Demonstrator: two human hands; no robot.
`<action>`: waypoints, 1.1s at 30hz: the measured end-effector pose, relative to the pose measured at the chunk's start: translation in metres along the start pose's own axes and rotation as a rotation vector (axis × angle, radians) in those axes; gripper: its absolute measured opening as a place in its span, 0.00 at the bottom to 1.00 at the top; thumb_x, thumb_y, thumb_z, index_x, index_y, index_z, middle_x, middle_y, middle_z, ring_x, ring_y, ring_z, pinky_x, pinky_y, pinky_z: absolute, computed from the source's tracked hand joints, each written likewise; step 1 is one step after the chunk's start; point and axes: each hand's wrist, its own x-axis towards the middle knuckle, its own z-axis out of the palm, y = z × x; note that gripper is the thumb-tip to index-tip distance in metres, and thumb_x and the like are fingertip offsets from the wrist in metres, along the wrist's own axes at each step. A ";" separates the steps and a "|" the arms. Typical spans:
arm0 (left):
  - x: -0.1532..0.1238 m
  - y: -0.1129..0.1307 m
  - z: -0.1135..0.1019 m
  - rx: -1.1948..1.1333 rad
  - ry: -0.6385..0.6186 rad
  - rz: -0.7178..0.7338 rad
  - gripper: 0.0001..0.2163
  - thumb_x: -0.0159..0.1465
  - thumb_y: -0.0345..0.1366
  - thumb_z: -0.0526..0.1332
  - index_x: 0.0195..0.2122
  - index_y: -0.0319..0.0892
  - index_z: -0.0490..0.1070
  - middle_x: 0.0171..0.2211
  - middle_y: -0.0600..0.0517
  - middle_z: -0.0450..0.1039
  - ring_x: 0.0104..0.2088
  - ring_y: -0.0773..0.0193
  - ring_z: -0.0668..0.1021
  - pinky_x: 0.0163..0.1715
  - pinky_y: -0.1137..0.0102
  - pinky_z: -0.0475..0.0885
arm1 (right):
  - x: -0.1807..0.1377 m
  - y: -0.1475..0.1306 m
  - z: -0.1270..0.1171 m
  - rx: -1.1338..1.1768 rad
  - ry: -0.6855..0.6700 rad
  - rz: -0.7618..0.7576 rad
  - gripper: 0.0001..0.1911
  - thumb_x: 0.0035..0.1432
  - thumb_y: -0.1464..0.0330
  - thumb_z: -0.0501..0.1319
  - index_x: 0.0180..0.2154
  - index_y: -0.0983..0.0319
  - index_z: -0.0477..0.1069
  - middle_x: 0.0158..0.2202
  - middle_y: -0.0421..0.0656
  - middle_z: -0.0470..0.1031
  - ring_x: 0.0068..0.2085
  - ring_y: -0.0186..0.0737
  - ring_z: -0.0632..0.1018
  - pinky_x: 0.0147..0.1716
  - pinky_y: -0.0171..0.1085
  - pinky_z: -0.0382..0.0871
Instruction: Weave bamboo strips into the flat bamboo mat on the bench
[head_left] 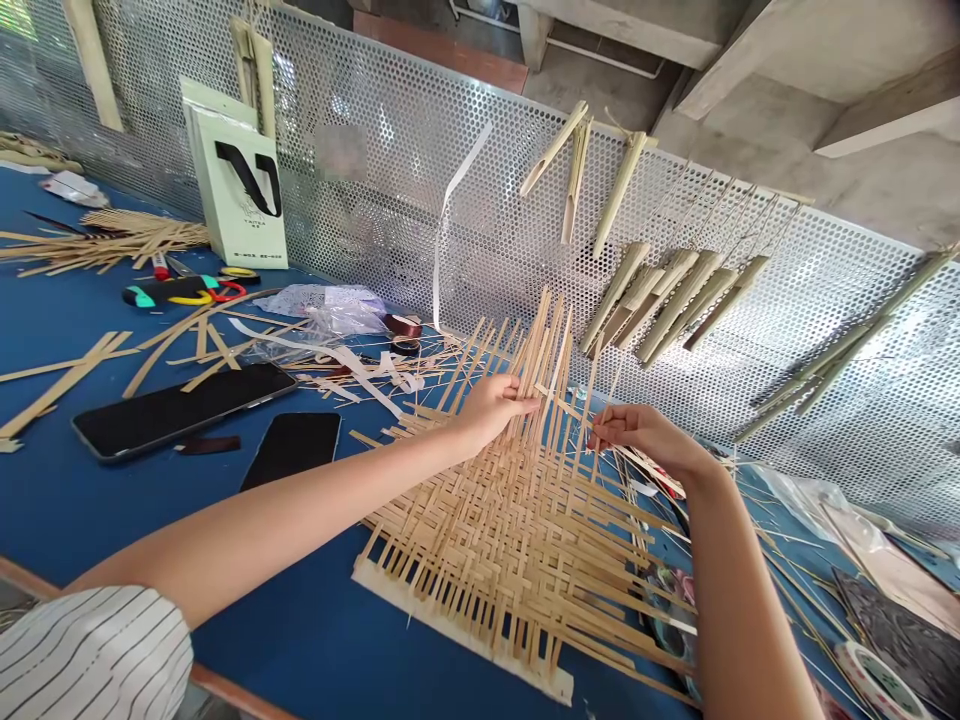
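Observation:
A woven mat of bamboo strips (pixel 495 520) lies on the blue table, its near edge fixed along a pale strip of tape (pixel 457 628). My left hand (pixel 491 408) is closed round a bundle of upright bamboo strips (pixel 546 340) at the mat's far side, holding them raised. To the right, my right hand (pixel 626 432) pinches a bamboo strip near the far right corner of the mat. Loose strip ends fan out from the mat's right side, below my right wrist.
Two phones (pixel 187 405) lie left of the mat. Behind them are scissors (pixel 206 292), a plastic bag (pixel 322 308) and loose strips. A pale green pouch (pixel 236 180) stands by the perforated metal screen (pixel 375 170), where bamboo pieces hang. A tape roll (pixel 881 680) sits at the near right.

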 end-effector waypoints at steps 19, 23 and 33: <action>0.003 -0.002 0.000 -0.074 -0.022 -0.048 0.08 0.51 0.33 0.62 0.32 0.39 0.69 0.32 0.47 0.73 0.35 0.64 0.75 0.37 0.70 0.65 | 0.003 0.000 0.002 -0.002 0.000 -0.031 0.13 0.49 0.59 0.62 0.30 0.62 0.71 0.29 0.42 0.75 0.31 0.37 0.75 0.35 0.38 0.67; 0.004 -0.005 0.000 -0.018 -0.011 -0.060 0.09 0.52 0.36 0.61 0.34 0.38 0.69 0.30 0.48 0.73 0.32 0.65 0.74 0.32 0.70 0.65 | 0.004 0.005 0.000 0.009 -0.005 -0.036 0.12 0.49 0.59 0.63 0.30 0.62 0.71 0.29 0.42 0.76 0.31 0.37 0.75 0.35 0.38 0.67; 0.006 -0.010 -0.001 0.163 0.076 0.026 0.09 0.56 0.40 0.56 0.31 0.39 0.67 0.28 0.49 0.71 0.27 0.67 0.70 0.27 0.71 0.63 | 0.003 0.004 0.000 0.018 -0.026 -0.061 0.11 0.50 0.61 0.62 0.30 0.62 0.71 0.29 0.42 0.74 0.31 0.36 0.74 0.34 0.37 0.66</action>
